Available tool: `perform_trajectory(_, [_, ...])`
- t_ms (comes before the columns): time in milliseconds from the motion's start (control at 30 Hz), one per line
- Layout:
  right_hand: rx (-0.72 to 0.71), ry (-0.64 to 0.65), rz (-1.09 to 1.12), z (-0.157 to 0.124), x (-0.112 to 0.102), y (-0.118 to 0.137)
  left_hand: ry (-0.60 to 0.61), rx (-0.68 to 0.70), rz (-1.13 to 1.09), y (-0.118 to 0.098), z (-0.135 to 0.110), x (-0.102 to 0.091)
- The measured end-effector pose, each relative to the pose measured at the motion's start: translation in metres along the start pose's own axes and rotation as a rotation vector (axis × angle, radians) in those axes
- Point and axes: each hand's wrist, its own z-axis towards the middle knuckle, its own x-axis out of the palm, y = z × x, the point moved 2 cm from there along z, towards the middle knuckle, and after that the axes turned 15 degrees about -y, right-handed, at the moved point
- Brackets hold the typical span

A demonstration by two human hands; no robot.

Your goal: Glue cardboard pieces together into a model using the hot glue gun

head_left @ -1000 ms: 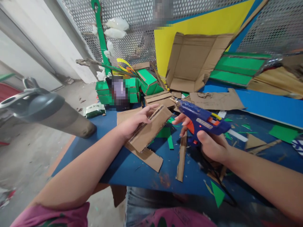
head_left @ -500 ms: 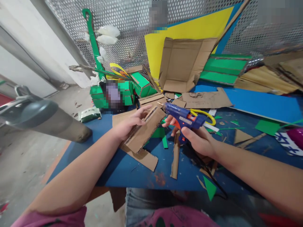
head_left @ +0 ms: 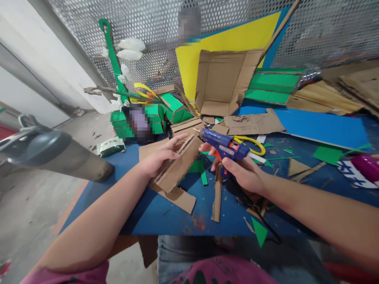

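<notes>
My left hand (head_left: 161, 157) is closed on a folded brown cardboard piece (head_left: 179, 167), with the thumb at its upper left edge. In my right hand (head_left: 242, 171) is a blue glue gun (head_left: 220, 142) with an orange trigger. Its nozzle points left, close to the top end of the cardboard. Fingertips of the right hand reach past the gun near the cardboard's right edge. Beneath the held piece lies another flat cardboard strip (head_left: 177, 199). A narrow cardboard strip (head_left: 217, 197) rests on the blue table (head_left: 142, 219) below the gun.
Yellow-handled scissors (head_left: 257, 148) lie behind the gun. An open cardboard box (head_left: 227, 81) leans at the back beside green-covered boxes (head_left: 174, 106). A tumbler (head_left: 74, 152) stands at the left edge. Green scraps (head_left: 327, 154) litter the right side. The gun's black cord (head_left: 260, 219) trails off the front edge.
The camera view has shifted slightly, moving most things a little left. The glue gun and the cardboard stay in my hands, with their nozzle-to-edge position almost the same.
</notes>
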Motion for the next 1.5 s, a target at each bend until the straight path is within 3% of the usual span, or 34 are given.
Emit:
perform_trajectory(133, [0.071, 0.091, -0.01, -0.004, 0.001, 0.001, 0.047, 0.081, 0.036, -0.002, -0.001, 0.004])
perform_trajectory(233, [0.08, 0.129, -0.011, -0.006, 0.0, -0.001, 0.011, 0.108, 0.078, -0.002, -0.001, 0.005])
perform_trajectory(467, [0.142, 0.15, 0.301, 0.0, 0.008, -0.003, -0.036, 0.139, 0.087, -0.007, -0.005, 0.014])
perform_trajectory(667, [0.26, 0.103, 0.509, 0.001, 0.013, -0.002, -0.1, 0.068, 0.004, -0.003, -0.007, 0.015])
perform_trajectory(967, [0.416, 0.019, 0.635, 0.009, 0.017, 0.01, -0.149, 0.21, 0.077, -0.007, -0.006, 0.018])
perform_trajectory(1167, [0.434, -0.008, 0.688, 0.01, 0.017, 0.014, -0.191, 0.384, 0.169, -0.007, -0.002, 0.017])
perform_trajectory(1500, [0.435, -0.031, 0.673, 0.011, 0.014, 0.007, -0.201, 0.367, 0.237, -0.01, -0.005, 0.016])
